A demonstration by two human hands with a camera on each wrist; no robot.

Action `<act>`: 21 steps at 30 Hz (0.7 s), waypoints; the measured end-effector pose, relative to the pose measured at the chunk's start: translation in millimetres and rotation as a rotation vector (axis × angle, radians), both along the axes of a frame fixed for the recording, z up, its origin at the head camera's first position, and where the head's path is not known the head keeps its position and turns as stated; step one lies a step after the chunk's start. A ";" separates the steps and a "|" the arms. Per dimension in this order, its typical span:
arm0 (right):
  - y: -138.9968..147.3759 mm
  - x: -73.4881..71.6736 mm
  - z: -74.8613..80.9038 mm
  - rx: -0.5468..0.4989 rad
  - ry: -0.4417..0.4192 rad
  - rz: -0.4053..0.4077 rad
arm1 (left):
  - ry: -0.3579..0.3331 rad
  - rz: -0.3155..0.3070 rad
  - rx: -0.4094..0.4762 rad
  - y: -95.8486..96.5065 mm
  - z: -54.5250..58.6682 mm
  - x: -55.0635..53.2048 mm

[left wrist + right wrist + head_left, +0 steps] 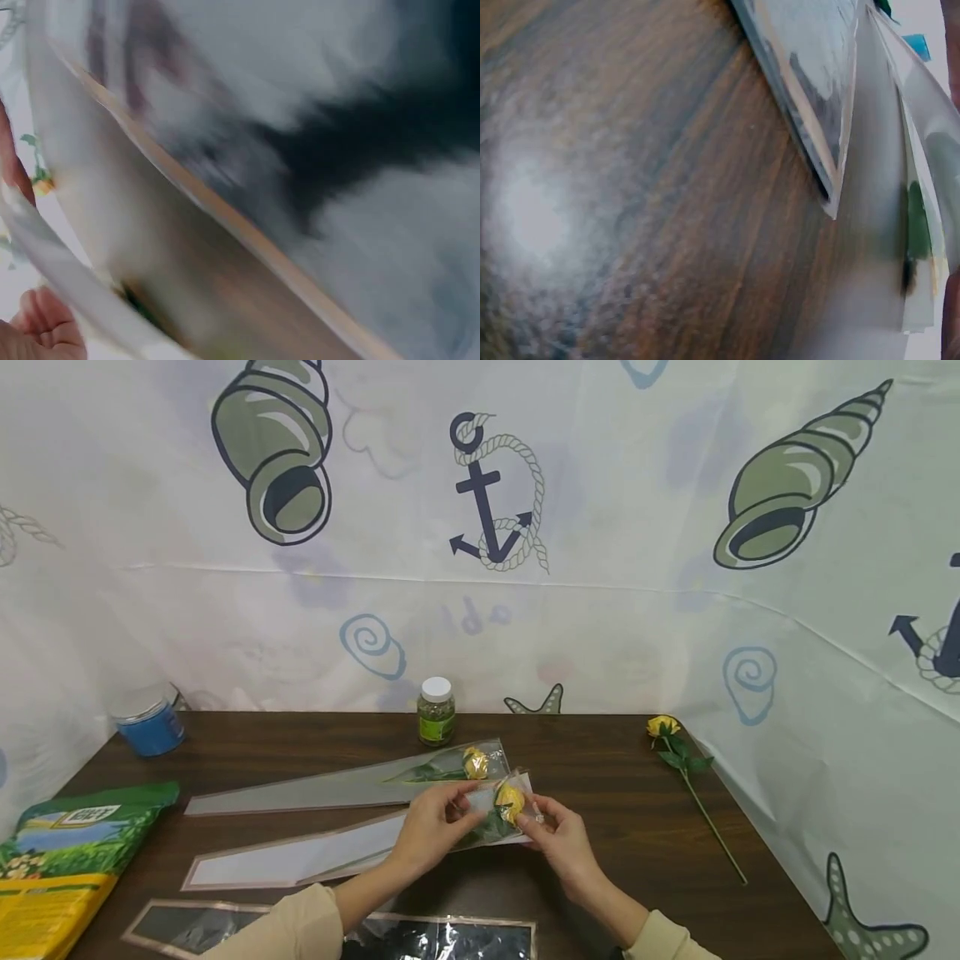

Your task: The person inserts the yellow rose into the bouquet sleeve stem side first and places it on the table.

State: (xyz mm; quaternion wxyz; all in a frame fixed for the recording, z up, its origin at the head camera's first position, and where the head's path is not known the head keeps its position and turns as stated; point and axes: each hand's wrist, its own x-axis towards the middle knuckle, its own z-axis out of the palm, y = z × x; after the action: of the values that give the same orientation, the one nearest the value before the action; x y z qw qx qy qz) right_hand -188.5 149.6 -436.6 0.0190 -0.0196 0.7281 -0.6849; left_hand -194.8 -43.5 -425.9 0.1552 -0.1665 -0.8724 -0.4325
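In the head view a yellow artificial rose [510, 800] lies inside a long clear plastic sleeve [262, 860] with a white strip in it. My left hand [431, 827] pinches the sleeve just left of the bloom. At its right end, the thumb and fingers of my right hand [566, 852] grip the edge beside the flower. Behind it lies another long sleeve [322, 787] with a second yellow rose [476, 763] inside. The left wrist view shows the held sleeve blurred and close; the right wrist view catches its edge [919, 300] at the far right.
Flat clear sleeves [457, 937] lie at the table's front, partly under my left sleeve. A loose yellow rose [663, 727] rests at the right. A green-labelled jar [437, 718] and blue tub [153, 731] stand at the back; a green-and-yellow bag [67, 868] lies left.
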 end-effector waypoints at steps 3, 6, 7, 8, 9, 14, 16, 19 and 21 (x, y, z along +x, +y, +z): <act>0.0 0.6 -3.1 0.027 0.008 0.006 | -0.012 0.014 -0.257 -18.3 -2.7 6.8; 0.2 2.4 -7.6 0.041 0.010 0.050 | -0.049 0.007 -0.456 -30.0 -7.7 13.0; 0.5 3.2 -9.4 0.051 0.010 0.064 | -0.061 0.002 -0.495 -32.3 -9.9 14.4; 1.1 3.9 -11.1 0.068 0.012 0.071 | -0.068 -0.006 -0.526 -34.0 -12.0 15.5; 1.8 4.9 -12.6 0.088 0.014 0.073 | -0.069 -0.013 -0.552 -35.3 -14.5 16.3; 8.0 8.8 -15.5 0.258 0.029 -0.002 | -0.005 0.006 -0.651 -39.5 -23.9 17.3; 10.5 9.9 -15.0 0.306 0.030 -0.021 | 0.006 0.017 -0.670 -41.5 -25.8 16.7; 14.3 12.3 -14.9 0.338 0.019 -0.012 | -0.019 0.022 -0.672 -45.2 -26.5 16.0; 16.9 14.5 -14.9 0.327 -0.007 0.018 | -0.036 0.022 -0.675 -47.9 -26.7 15.3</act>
State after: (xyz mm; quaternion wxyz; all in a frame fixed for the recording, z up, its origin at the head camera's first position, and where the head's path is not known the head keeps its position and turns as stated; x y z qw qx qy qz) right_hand -174.0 166.5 -451.4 0.0307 -0.0205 0.8297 -0.5569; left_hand -179.5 -91.3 -452.6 0.0803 -0.1914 -0.9708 -0.1202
